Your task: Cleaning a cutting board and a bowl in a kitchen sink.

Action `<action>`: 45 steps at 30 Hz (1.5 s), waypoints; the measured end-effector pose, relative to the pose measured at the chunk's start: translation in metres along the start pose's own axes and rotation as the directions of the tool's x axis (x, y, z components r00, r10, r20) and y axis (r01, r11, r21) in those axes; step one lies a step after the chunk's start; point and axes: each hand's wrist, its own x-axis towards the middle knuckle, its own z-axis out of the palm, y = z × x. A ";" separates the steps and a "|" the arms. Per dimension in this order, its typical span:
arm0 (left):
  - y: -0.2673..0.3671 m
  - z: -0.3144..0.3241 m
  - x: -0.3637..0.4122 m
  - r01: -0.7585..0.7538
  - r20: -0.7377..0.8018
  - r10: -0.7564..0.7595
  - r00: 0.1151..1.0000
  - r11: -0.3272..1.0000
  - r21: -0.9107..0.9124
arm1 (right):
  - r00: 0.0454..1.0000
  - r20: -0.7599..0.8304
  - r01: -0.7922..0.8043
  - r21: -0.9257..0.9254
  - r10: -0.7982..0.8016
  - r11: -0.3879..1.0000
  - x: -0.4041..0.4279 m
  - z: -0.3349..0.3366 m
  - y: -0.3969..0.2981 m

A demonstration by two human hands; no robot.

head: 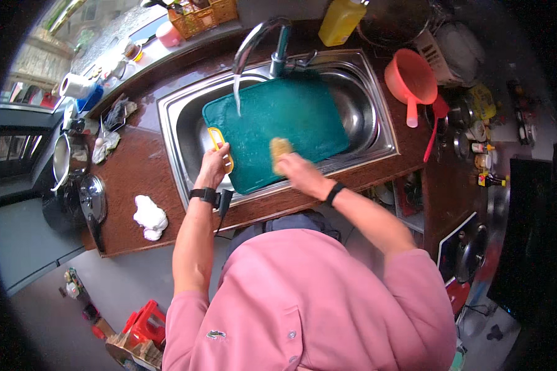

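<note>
A green cutting board (pixel 288 111) lies tilted across the double-bowl steel sink (pixel 386 125). My left hand (pixel 214 162) grips the board by its yellow-edged handle slot (pixel 216 135) at the left end. A tan scrubbing pad or brush (pixel 281 150) is held in my right hand (pixel 301 172) against the board's lower middle; motion blurs both. From the curved chrome faucet (pixel 255 44), water (pixel 236 90) runs onto the board's upper left.
A pink dipper (pixel 411 76) stands right of the sink, below a yellow bottle (pixel 342 21). To the left are a crumpled white cloth (pixel 150 218), a glass lid (pixel 93 197) and a metal pot (pixel 67 155). The brown counter's front edge (pixel 255 214) runs before my body.
</note>
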 end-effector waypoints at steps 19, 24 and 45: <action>0.014 -0.018 -0.037 -0.109 0.021 0.109 0.994 0.993 0.038 | 0.874 -0.229 -0.449 -0.046 0.428 0.893 -0.033 -0.037 0.086; 0.016 -0.018 -0.044 -0.127 -0.014 0.131 0.991 0.981 0.149 | 0.986 -0.119 -0.095 0.192 0.119 0.977 -0.016 -0.014 0.048; 0.002 0.006 -0.043 -0.086 -0.012 0.089 0.996 0.984 0.158 | 0.816 -0.329 -0.537 -0.124 0.476 0.835 0.081 -0.045 0.105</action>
